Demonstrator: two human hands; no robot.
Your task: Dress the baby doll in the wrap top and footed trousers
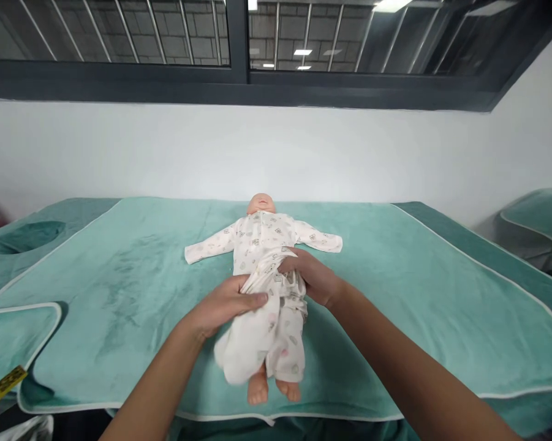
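Note:
A baby doll (260, 202) lies on its back, its head toward the wall and its bare feet (258, 389) toward me. It wears a white printed long-sleeved top (257, 236), both sleeves spread outward. White printed trousers (287, 343) cover its legs and are bunched at the waist. My left hand (232, 303) is closed on a loose fold of the trouser cloth on the left, thumb on top. At the waist on the right, my right hand (303, 272) grips the gathered cloth, fingers partly hidden in it.
The doll lies on a bed with a teal plush cover (133, 294) edged in white piping. A white wall (257, 153) and a dark-framed window (239, 86) stand behind it. A yellow strap (2, 389) is at the lower left, a teal cushion (540, 214) at the far right.

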